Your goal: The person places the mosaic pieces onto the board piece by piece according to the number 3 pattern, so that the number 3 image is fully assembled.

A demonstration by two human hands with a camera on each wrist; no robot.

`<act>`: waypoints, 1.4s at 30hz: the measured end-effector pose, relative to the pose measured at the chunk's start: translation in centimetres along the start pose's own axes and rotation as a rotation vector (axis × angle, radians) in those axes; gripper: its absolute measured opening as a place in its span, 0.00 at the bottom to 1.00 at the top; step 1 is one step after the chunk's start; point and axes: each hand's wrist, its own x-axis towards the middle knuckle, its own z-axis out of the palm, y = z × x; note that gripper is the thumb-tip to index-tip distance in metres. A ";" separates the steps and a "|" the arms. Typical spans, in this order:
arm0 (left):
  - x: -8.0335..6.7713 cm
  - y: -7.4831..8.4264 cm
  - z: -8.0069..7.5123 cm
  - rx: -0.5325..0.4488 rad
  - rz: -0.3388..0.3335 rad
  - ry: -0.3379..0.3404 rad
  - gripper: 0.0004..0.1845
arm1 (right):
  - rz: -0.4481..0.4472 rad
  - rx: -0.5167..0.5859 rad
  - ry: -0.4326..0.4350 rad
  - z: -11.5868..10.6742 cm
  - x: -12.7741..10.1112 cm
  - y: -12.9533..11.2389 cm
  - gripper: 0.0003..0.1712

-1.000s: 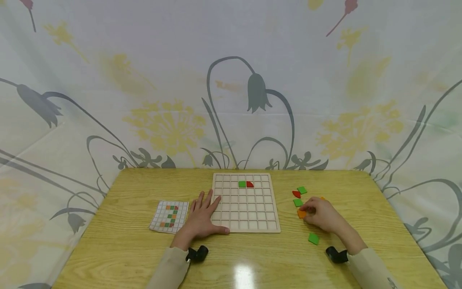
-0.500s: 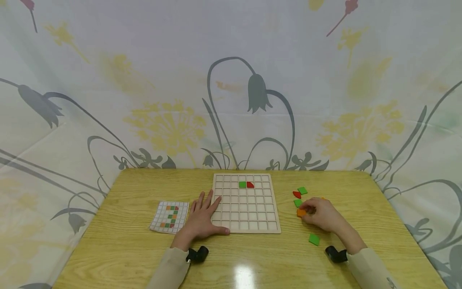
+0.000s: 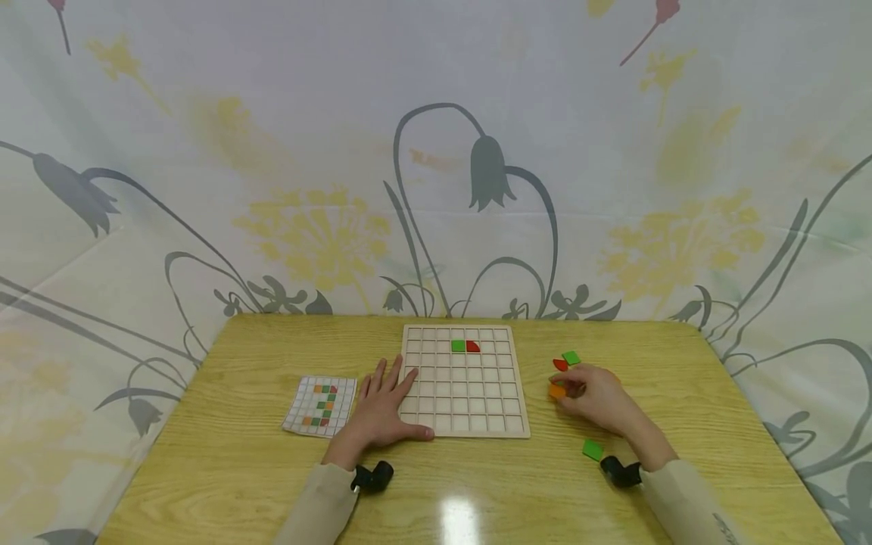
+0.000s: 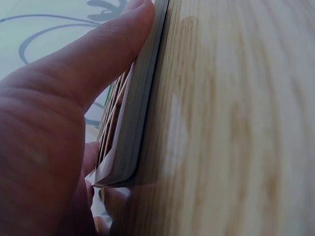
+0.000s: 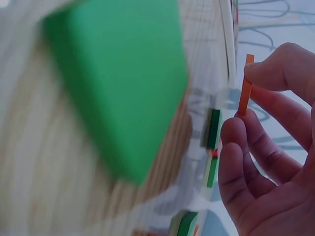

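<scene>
a: hands first. what is the right hand (image 3: 599,400) doing?

b: it pinches a thin orange tile (image 3: 558,390) between thumb and fingertips, lifted just off the worktop (image 3: 238,454), right of the wooden grid board (image 3: 463,382).

a: and the left hand (image 3: 381,412)?

b: spread flat, fingers straight, resting on the board's near left corner, thumb along its near edge.

a: what lies around them?

b: a green tile (image 3: 458,346) and a red tile (image 3: 472,347) sit in far cells of the board. loose pieces lie right of it: a green square (image 3: 571,357) and a red piece (image 3: 560,365) far of the hand, another green square (image 3: 593,450) near the wrist. a pattern card (image 3: 320,407) lies left of the left hand.
</scene>
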 end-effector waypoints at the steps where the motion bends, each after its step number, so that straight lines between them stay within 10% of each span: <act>1: 0.0 0.0 0.0 0.001 0.000 0.000 0.60 | 0.000 0.005 0.002 0.1 0.2 -0.1 0.17; 42: 0.0 0.3 0.0 0.000 -0.025 -0.013 0.60 | -0.097 0.103 0.009 3.7 7.5 -4.6 0.17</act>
